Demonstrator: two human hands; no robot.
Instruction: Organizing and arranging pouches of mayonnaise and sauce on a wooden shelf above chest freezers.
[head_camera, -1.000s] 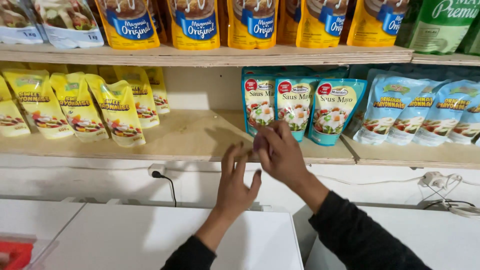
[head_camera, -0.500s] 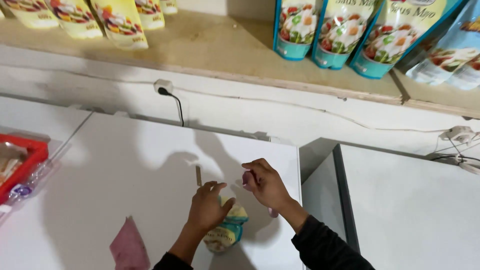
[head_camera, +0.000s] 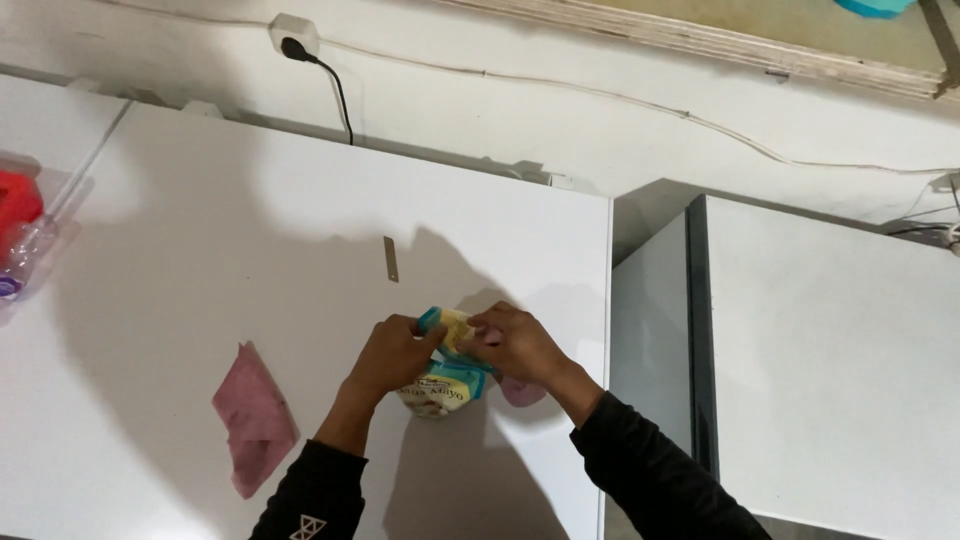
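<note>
Inspected from the head view, largest items first.

Noted a broad white surface filling most of the view, with a second white cabinet just beside it on the right. Recorded a wooden shelf edge along the top and a wall socket with a black plug and cable below it. Logged a pink cloth lying flat on the surface, well left of the hands. Marked part of a red container at the far left edge. Found a small metal strip just above the hands.

Found a yellow and teal pouch held between the hands, low against the surface near its right edge. Found the left hand closed on the pouch's upper left corner. Found the right hand closed on its top from the other side, with a scrap of pink showing beneath the wrist.

Judged the two-handed grip sound. Advised keeping the fingers on the top seam, clear of the soft body, with the pouch kept upright and steady over the surface.

Compared with a second earlier: hands then raised, open and empty at the shelf. Compared with half a second earlier: pouch then lower, under the left hand alone, with shelf stock in view.
</note>
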